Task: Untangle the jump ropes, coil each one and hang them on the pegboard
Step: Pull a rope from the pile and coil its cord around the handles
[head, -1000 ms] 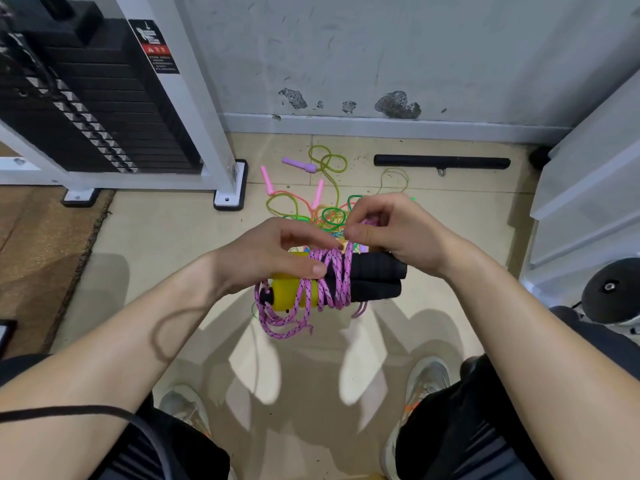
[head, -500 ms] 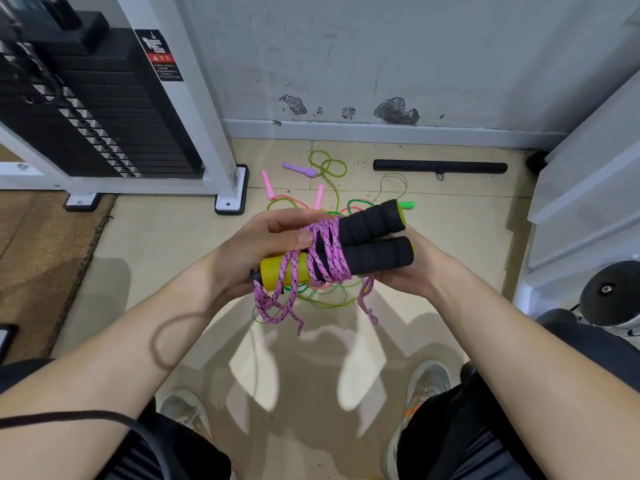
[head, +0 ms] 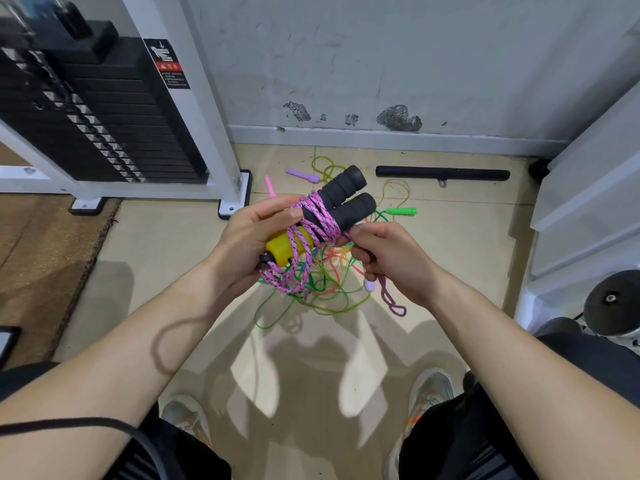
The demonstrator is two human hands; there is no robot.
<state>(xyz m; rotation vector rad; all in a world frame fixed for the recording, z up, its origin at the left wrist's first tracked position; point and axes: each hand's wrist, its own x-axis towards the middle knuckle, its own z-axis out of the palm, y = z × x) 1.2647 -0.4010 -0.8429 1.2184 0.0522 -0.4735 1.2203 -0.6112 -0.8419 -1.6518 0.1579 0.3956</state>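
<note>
A jump rope with two black foam handles (head: 346, 200) and yellow ends (head: 285, 247) is wound round with its pink braided cord (head: 320, 216). My left hand (head: 249, 237) grips the yellow end of the bundle. My right hand (head: 388, 256) pinches the cord where it leaves the wraps, and a loose loop of cord (head: 393, 299) hangs below that hand. On the floor beneath lies a tangle of green, orange and pink thin ropes (head: 322, 282) with a green handle (head: 401, 212), a purple handle (head: 303, 174) and a pink handle (head: 270, 187). No pegboard is in view.
A weight-stack machine (head: 104, 116) with a white frame (head: 194, 98) stands at the left, with a brown mat (head: 41, 258) before it. A black bar (head: 443, 173) lies along the wall. White equipment (head: 588, 209) and a black round weight (head: 613, 299) stand at the right. My shoes (head: 429, 393) are below.
The handle bundle has tilted so its black ends point up and away. My right hand came out from under the handles and now pinches the pink cord at the bundle's near side.
</note>
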